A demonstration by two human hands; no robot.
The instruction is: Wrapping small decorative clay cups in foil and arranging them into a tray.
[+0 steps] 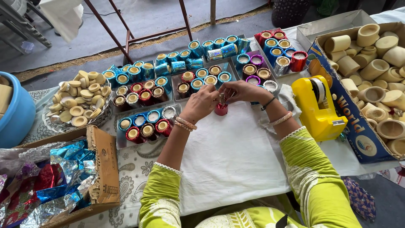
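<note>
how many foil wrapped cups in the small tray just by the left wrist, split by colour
In the small tray:
blue cups: 3
silver cups: 1
red or maroon cups: 3
total: 7
The red cup held between the left hand and right hand is outside the tray and is not counted.

floor: grey ground (147, 21) edged by a strip of dry straw | furniture: red metal frame (126, 33) seen standing behind the desk (139, 164) | desk: covered by patterned cloth | light: even daylight
</note>
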